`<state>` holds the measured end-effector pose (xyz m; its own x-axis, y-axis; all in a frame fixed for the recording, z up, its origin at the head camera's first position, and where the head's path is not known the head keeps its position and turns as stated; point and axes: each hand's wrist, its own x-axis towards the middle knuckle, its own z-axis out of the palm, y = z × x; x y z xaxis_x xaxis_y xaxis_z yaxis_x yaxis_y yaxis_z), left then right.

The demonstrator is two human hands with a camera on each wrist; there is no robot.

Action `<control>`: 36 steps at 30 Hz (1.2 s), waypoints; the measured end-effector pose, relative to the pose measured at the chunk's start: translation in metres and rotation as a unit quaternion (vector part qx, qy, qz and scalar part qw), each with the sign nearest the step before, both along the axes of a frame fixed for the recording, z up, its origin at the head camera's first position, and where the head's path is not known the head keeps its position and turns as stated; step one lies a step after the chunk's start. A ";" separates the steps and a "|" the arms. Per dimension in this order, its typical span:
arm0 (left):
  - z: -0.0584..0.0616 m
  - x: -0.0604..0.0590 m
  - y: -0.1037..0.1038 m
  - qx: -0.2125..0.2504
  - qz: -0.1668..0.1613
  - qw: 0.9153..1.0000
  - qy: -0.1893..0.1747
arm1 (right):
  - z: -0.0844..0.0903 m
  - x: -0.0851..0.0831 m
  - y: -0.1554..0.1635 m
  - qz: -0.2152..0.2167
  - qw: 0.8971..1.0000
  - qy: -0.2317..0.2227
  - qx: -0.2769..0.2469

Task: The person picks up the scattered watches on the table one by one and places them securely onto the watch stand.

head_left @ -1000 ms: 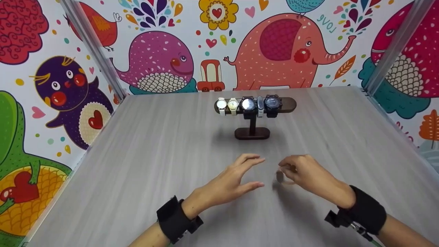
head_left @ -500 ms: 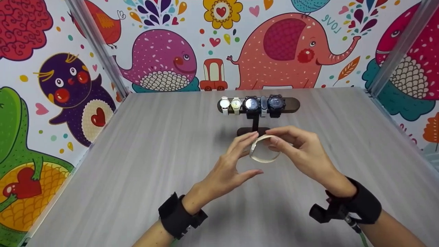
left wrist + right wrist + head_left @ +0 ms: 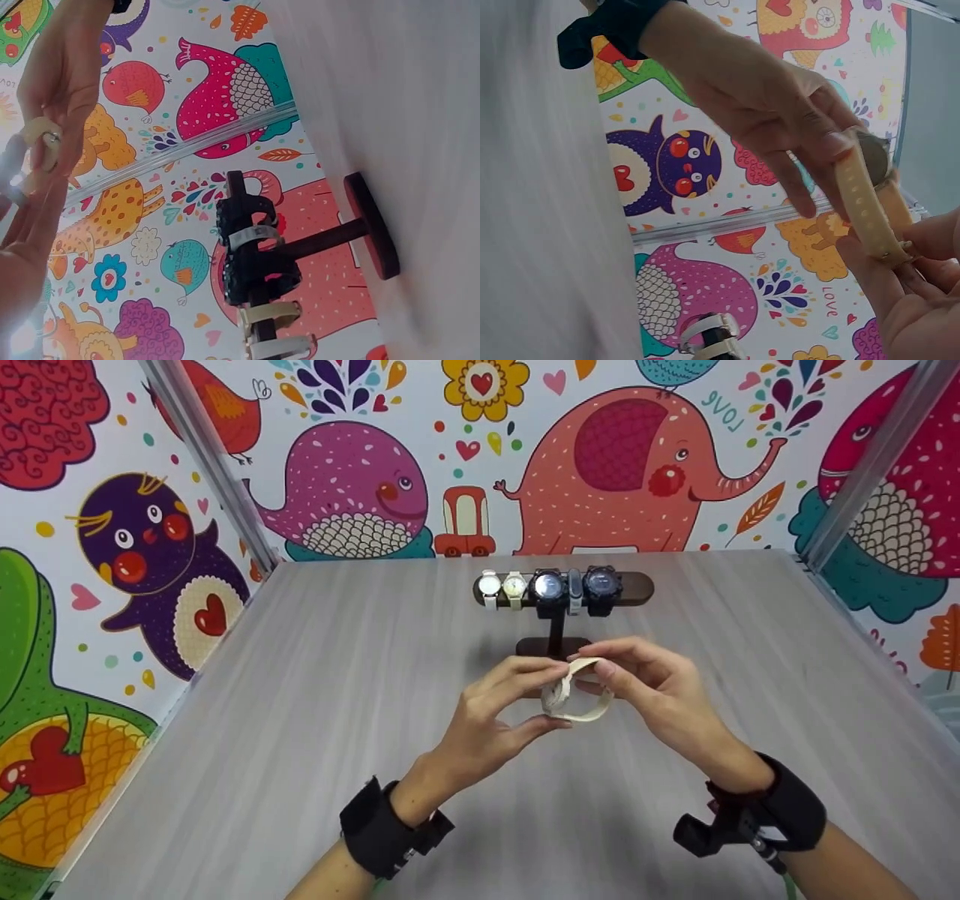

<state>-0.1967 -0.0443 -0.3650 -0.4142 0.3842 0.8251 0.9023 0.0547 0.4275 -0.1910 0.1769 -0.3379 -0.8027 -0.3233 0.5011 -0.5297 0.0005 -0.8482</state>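
Note:
A cream wristwatch (image 3: 553,699), its strap closed into a loop, is held up between the two hands above the grey table. My left hand (image 3: 491,709) grips the watch at its case, fingers on top and thumb below. Opposite, my right hand (image 3: 664,690) pinches the strap between thumb and fingers. The right wrist view shows the holed strap (image 3: 866,206) and the metal back of the case (image 3: 874,157). Just beyond the hands stands a dark watch stand (image 3: 637,589), its base partly hidden by the fingers.
Along the stand's bar sit a white watch (image 3: 489,585), a cream watch (image 3: 514,586), a black watch (image 3: 547,585), a grey band (image 3: 575,589) and another black watch (image 3: 602,585). Printed cartoon walls (image 3: 360,487) with metal corner posts (image 3: 217,472) enclose the table (image 3: 337,660).
The right hand has lifted the watch from low over the table up to the left hand. The left hand's fingers and thumb have closed onto it.

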 end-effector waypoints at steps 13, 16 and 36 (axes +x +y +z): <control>0.002 0.003 0.007 -0.037 0.097 0.994 0.019 | -0.013 -0.006 0.000 0.039 0.997 0.066 0.031; 0.005 0.003 0.008 -0.059 0.125 0.989 0.043 | -0.009 -0.004 0.000 0.013 0.988 0.134 0.075; 0.002 0.000 0.013 -0.105 0.157 0.976 0.110 | -0.020 -0.007 -0.003 -0.064 0.959 0.246 0.123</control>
